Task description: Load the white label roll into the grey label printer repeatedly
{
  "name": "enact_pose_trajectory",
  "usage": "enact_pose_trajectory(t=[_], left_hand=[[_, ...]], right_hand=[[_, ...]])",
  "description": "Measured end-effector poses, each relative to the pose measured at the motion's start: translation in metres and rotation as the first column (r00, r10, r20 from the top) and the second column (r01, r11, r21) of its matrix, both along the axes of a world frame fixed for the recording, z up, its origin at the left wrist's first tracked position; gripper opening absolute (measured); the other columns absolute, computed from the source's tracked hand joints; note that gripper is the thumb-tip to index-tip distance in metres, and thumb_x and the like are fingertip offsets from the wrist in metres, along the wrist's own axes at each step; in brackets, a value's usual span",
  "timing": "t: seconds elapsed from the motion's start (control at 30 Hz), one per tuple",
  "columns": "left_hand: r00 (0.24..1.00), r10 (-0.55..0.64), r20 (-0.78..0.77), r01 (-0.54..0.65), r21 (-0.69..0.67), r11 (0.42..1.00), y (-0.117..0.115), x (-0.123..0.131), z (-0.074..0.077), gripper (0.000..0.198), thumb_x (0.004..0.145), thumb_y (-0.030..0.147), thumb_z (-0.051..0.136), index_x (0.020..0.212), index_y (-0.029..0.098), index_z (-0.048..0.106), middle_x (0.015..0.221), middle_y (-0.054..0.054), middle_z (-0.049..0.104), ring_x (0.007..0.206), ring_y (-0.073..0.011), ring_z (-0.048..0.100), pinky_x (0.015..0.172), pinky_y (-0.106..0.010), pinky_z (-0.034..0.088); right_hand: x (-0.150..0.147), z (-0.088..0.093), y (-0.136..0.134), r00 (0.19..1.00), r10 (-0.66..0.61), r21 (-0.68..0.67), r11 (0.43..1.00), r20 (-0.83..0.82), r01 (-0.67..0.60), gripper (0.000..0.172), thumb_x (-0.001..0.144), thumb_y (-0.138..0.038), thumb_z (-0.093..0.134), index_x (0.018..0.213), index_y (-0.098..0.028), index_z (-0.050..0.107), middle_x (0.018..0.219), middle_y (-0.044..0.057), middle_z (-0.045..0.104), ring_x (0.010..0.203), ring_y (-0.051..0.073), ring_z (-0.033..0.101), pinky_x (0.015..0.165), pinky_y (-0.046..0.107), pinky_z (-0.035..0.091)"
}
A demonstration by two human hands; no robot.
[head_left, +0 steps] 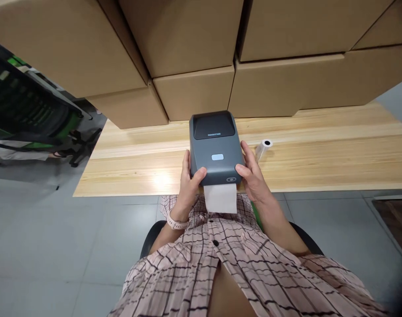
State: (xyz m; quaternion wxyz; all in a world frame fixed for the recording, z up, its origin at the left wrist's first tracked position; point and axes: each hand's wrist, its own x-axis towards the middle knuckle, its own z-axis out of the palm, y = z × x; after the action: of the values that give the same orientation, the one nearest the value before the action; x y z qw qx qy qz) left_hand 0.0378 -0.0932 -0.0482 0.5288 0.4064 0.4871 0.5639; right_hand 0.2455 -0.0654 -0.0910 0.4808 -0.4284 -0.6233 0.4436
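Note:
A dark grey label printer (215, 149) with a glossy black lid window and a pale button sits at the front edge of the wooden table. White paper (220, 199) hangs out of its front slot over the table edge. My left hand (188, 182) grips the printer's left side, thumb on the front top edge. On the opposite side, my right hand (253, 178) holds it the same way, its thumb near the front right corner. Just right of the printer stands a small white paper roll (264, 149) with a dark core.
Stacked cardboard boxes (194, 94) line the back of the wooden table (336, 154) and rise above it. An office chair (32, 97) stands on the floor at the left. Part of another person's legs shows by it.

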Motion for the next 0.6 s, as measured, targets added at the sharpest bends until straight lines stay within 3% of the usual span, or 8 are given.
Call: enact_pose_trajectory(t=[0.1, 0.27, 0.37, 0.43, 0.5, 0.53, 0.6], left_hand=[[1.0, 0.021, -0.007, -0.02, 0.023, 1.0, -0.002, 0.005, -0.008, 0.097, 0.084, 0.063, 0.08, 0.165, 0.032, 0.037, 0.178, -0.007, 0.035, 0.167, -0.0369, 0.03, 0.137, -0.05, 0.03], [0.993, 0.095, -0.067, -0.086, 0.127, 0.988, 0.001, 0.012, -0.014, 0.09, 0.089, 0.068, 0.072, 0.164, 0.031, 0.038, 0.172, -0.009, 0.043, 0.161, -0.0371, 0.039, 0.134, -0.051, 0.034], [0.989, 0.092, -0.118, -0.077, 0.123, 0.989, -0.004, 0.01, -0.014, 0.086, 0.091, 0.066, 0.073, 0.163, 0.033, 0.039, 0.172, -0.009, 0.041, 0.161, -0.0351, 0.038, 0.133, -0.047, 0.036], [0.966, 0.192, -0.171, -0.167, 0.155, 0.974, -0.014, 0.007, -0.019, 0.086, 0.088, 0.063, 0.077, 0.161, 0.035, 0.042, 0.17, -0.009, 0.042, 0.156, -0.032, 0.044, 0.126, -0.045, 0.043], [0.904, 0.381, -0.191, -0.333, 0.241, 0.912, -0.029, 0.004, -0.028, 0.069, 0.088, 0.064, 0.077, 0.147, 0.033, 0.056, 0.151, -0.01, 0.058, 0.131, -0.0264, 0.062, 0.106, -0.04, 0.057], [0.876, 0.443, -0.191, -0.385, 0.277, 0.881, -0.037, 0.003, -0.034, 0.055, 0.09, 0.065, 0.074, 0.132, 0.03, 0.065, 0.131, -0.009, 0.067, 0.111, -0.0228, 0.067, 0.092, -0.037, 0.06], [0.901, 0.378, -0.211, -0.322, 0.257, 0.911, -0.051, 0.002, -0.041, 0.043, 0.094, 0.066, 0.068, 0.09, 0.024, 0.072, 0.088, -0.003, 0.066, 0.076, -0.0165, 0.061, 0.07, -0.031, 0.055]], right_hand=[[-0.002, 0.001, -0.002, 1.0, -0.024, 0.037, 0.999, 0.01, 0.024, 0.089, 0.103, -0.071, 0.051, 0.175, -0.031, 0.017, 0.179, 0.014, 0.033, 0.165, 0.032, 0.037, 0.127, 0.059, 0.045], [-0.011, -0.003, -0.003, 0.997, -0.061, 0.074, 0.996, 0.041, 0.057, 0.096, 0.104, -0.078, 0.04, 0.176, -0.029, -0.002, 0.178, 0.016, 0.035, 0.163, 0.031, 0.041, 0.122, 0.055, 0.051], [-0.015, 0.002, -0.006, 0.99, -0.134, 0.14, 0.982, 0.05, 0.126, 0.084, 0.107, -0.067, 0.04, 0.175, -0.03, 0.007, 0.178, 0.015, 0.035, 0.163, 0.032, 0.041, 0.124, 0.058, 0.048], [-0.016, 0.011, -0.01, 0.968, -0.227, 0.263, 0.946, 0.109, 0.192, 0.069, 0.11, -0.055, 0.04, 0.173, -0.034, 0.022, 0.18, 0.01, 0.033, 0.165, 0.033, 0.036, 0.129, 0.062, 0.04], [-0.015, 0.022, -0.014, 0.932, -0.293, 0.404, 0.895, 0.212, 0.189, 0.054, 0.111, -0.044, 0.039, 0.165, -0.039, 0.041, 0.178, 0.003, 0.037, 0.165, 0.032, 0.034, 0.132, 0.065, 0.033], [-0.014, 0.028, -0.015, 0.915, -0.305, 0.457, 0.875, 0.263, 0.16, 0.049, 0.112, -0.04, 0.038, 0.159, -0.041, 0.05, 0.176, 0.0, 0.041, 0.165, 0.032, 0.035, 0.133, 0.066, 0.031], [-0.01, 0.035, -0.017, 0.895, -0.297, 0.511, 0.854, 0.333, 0.093, 0.046, 0.111, -0.038, 0.037, 0.151, -0.041, 0.059, 0.17, -0.002, 0.05, 0.163, 0.033, 0.04, 0.132, 0.067, 0.033]])
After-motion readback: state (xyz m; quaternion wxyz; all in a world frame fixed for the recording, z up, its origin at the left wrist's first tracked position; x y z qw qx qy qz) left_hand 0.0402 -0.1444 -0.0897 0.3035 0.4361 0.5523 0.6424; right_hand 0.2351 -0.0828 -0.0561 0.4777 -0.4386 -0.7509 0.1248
